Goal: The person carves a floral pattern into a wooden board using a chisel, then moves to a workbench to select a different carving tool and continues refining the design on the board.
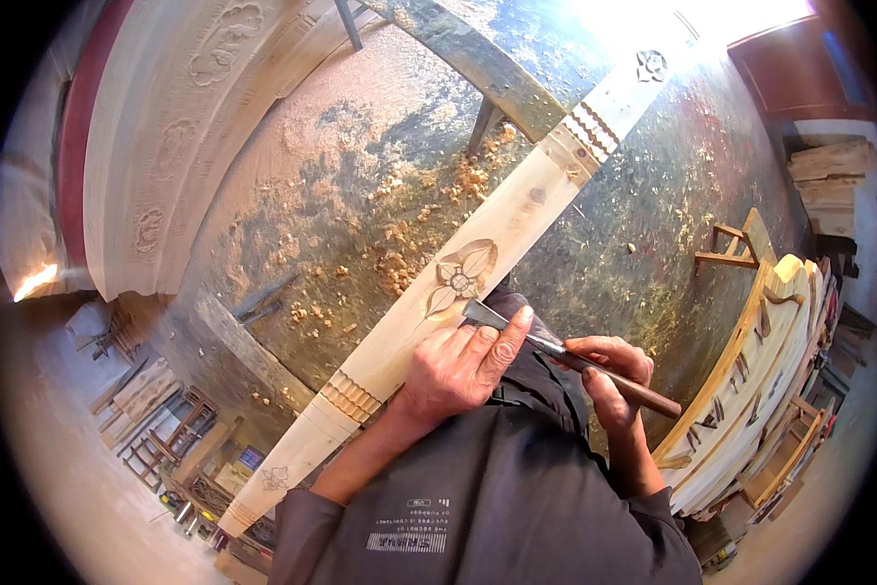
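The carved board (409,322) lies partly under the left grip (453,372), which curls closed on 1 chisel (547,345); the right grip (616,370) wraps closed around its handle (648,395).

Shavings (395,272) and a carved board (455,280) mark a woodcarving workshop.

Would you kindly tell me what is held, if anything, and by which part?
A chisel: the right hand grips its wooden handle; the left hand rests against its metal blade.
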Available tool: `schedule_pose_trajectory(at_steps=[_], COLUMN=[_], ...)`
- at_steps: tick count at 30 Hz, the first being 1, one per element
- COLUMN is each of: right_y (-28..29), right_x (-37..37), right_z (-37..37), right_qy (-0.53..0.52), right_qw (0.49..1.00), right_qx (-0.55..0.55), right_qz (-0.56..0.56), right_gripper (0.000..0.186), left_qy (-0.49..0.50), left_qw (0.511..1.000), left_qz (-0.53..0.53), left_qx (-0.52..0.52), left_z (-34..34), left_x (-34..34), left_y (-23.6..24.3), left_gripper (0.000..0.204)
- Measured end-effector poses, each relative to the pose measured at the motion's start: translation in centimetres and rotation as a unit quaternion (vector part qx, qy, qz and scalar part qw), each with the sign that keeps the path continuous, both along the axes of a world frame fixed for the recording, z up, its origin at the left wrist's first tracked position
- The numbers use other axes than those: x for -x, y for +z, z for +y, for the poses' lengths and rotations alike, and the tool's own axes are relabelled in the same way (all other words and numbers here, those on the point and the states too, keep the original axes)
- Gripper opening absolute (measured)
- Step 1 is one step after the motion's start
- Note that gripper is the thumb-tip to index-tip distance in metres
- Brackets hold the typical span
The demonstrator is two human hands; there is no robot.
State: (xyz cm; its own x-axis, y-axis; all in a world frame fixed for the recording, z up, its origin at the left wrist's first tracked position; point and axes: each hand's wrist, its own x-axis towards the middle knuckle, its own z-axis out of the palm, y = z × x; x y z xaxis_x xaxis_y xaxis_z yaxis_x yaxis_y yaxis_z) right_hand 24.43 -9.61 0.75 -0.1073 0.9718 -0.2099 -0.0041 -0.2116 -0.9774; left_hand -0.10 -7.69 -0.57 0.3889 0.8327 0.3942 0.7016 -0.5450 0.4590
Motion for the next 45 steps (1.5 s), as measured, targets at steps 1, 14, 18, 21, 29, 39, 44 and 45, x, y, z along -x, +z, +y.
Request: schedule_pose_trajectory(at_steps=[1,14,18,21,29,39,44,45], right_y=[-0.4,1.3,4.3,7.2,7.4,6.6,5.5,5.3], right_x=[-0.1,-0.3,0.4,2.7,9.5,14.6,17.2,17.6], right_z=[-0.5,-0.4,3.3,5.8,7.4,5.4,4.3,4.0], right_qy=[-0.001,0.003,0.046,0.076,0.154,0.259,0.24,0.235], right_qw=[1.0,0.999,0.949,0.902,0.891,0.833,0.818,0.819], right_qx=[0.003,-0.034,-0.255,-0.38,-0.37,-0.485,-0.518,-0.517], right_qz=[0.015,0.005,-0.181,-0.191,0.214,-0.057,-0.076,-0.086], right_gripper=[0.037,0.043,0.056,0.066,0.055,0.052,0.023,0.019], left_qy=[0.0,0.007,0.009,0.008,0.028,0.091,0.103,0.106], left_qw=[1.0,1.0,0.997,0.991,0.977,0.98,0.974,0.977], left_qz=[-0.01,-0.02,-0.083,-0.137,-0.213,-0.178,-0.174,-0.167], left_qx=[-0.001,-0.019,-0.007,-0.007,0.003,0.022,0.1,0.084], left_z=[-0.1,-0.5,-0.2,-0.3,-0.9,-2.1,-2.0,-1.9], left_x=[0.1,0.2,0.0,-0.3,0.1,3.1,4.1,4.0], left_y=[0.0,-0.5,0.0,-0.1,0.4,0.8,2.4,2.1], left_gripper=[0.058,0.059,0.048,0.042,0.054,0.045,0.038,0.037])
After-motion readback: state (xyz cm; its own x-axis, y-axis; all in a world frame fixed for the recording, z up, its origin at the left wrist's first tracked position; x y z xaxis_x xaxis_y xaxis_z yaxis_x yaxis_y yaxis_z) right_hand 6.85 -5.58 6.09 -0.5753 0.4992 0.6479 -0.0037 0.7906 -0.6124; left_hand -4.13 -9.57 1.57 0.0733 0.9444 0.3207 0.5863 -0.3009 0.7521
